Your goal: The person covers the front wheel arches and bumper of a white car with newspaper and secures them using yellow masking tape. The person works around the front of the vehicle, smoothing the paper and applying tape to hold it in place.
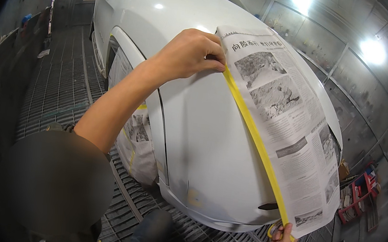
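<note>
My left hand (203, 50) pinches the upper edge of a sheet of newspaper (298, 134) against a white car body (208, 123). A strip of yellow masking tape (255, 140) runs along the sheet's near edge, from my left fingertips down to my right hand (282, 241). That hand grips the lower end of the strip, with the roll of yellow masking tape (271, 229) partly hidden behind its fingers. The newspaper drapes over the curved panel and bears print and photos. Near the strip's lower end, a dark slot (268, 206) shows in the panel.
More newspaper (138, 128) covers the wheel area at the left. A grey and yellowish patch (195, 196) marks the panel's lower edge. Metal grating (59, 81) forms the floor. A red rack (359, 194) holding supplies stands at the right, by the metal wall (354, 101).
</note>
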Demonstrator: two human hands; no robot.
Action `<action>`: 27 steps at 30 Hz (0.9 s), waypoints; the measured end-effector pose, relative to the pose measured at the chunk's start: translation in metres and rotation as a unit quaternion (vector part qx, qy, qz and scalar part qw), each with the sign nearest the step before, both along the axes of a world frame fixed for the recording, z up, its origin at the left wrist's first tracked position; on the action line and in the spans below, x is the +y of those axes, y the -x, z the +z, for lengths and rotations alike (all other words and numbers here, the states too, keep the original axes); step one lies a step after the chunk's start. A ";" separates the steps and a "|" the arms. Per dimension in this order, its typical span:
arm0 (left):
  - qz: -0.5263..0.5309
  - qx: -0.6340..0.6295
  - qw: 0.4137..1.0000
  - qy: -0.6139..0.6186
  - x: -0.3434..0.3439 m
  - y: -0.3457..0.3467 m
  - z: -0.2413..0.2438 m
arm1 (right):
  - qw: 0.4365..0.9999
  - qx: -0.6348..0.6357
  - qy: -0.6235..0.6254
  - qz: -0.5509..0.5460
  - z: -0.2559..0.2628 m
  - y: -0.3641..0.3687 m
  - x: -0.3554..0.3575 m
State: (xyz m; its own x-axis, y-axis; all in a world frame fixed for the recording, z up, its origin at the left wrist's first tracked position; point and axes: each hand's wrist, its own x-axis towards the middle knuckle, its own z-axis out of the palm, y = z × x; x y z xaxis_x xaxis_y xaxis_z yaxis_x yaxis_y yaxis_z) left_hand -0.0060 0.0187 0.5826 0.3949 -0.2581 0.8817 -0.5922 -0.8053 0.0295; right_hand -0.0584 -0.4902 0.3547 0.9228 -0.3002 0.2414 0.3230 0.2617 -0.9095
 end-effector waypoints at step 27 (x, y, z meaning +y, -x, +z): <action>0.002 -0.052 0.987 -0.149 -0.052 0.010 -0.016 | 0.976 -0.086 0.200 0.011 0.118 -0.080 -0.075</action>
State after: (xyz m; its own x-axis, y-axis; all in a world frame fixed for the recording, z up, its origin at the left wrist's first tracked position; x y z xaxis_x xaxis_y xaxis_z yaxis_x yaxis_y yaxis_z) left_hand -0.0160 -0.0330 0.5664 0.3071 -0.5117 0.8024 -0.5765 -0.7709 -0.2710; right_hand 0.0220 -0.5651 0.4728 0.8638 -0.1316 0.4864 0.4774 -0.0949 -0.8735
